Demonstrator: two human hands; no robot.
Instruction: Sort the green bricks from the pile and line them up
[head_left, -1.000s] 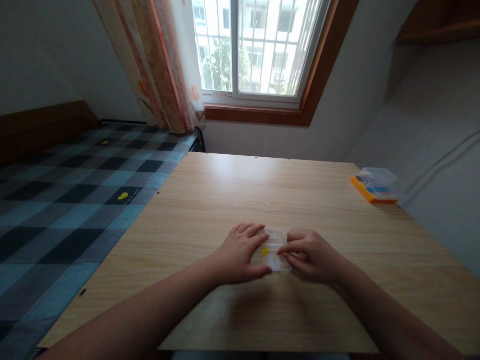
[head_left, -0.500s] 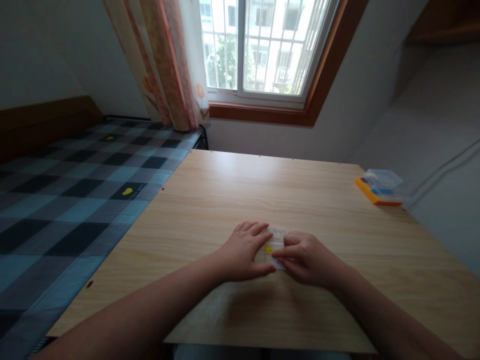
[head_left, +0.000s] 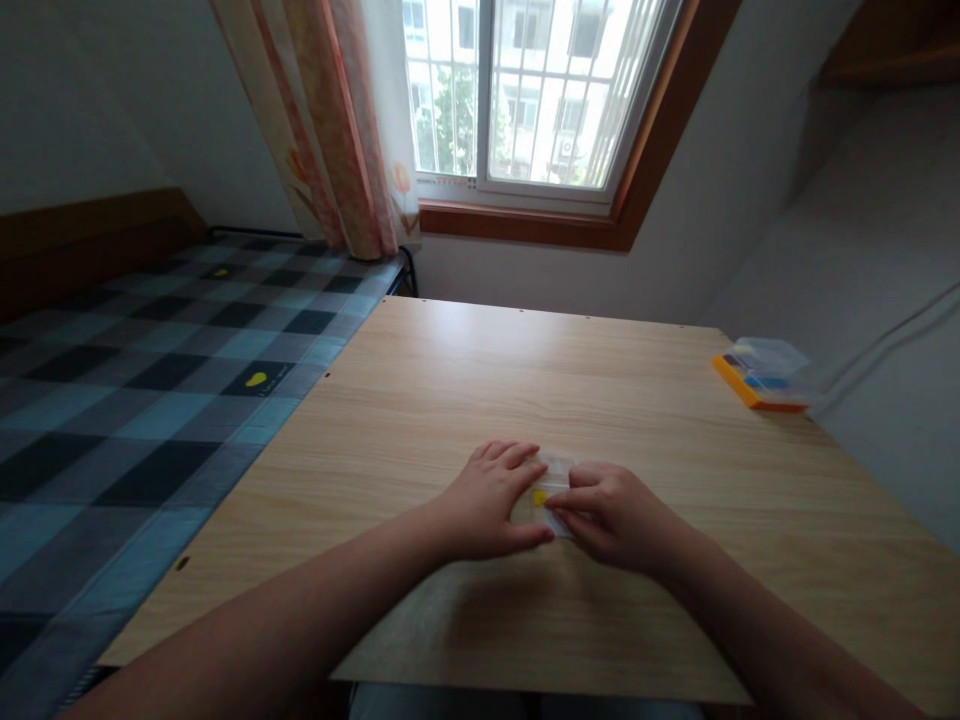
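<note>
A small, flat, clear plastic case [head_left: 556, 464] lies on the wooden table between my hands. Inside its outline shows a small yellow piece [head_left: 539, 497], too blurred to name. My left hand [head_left: 491, 500] spans the case from the left, its fingers along the far side and its thumb at the near side, holding it. From the right, my right hand [head_left: 611, 515] reaches over the case with index finger and thumb close together, the index tip touching or just beside the yellow piece. Whatever sits between those fingertips is hidden.
An orange box with a raised clear lid [head_left: 761, 380] stands at the table's right edge, with blue bits inside. The light wooden table [head_left: 480, 370] borders a bed with a checked cover [head_left: 172, 400] on the left. Beyond it are a window [head_left: 540, 100] and a curtain [head_left: 337, 130].
Both hands stay almost in place. The right index fingertip has shifted very slightly, and more of the yellow piece's square shape shows.
</note>
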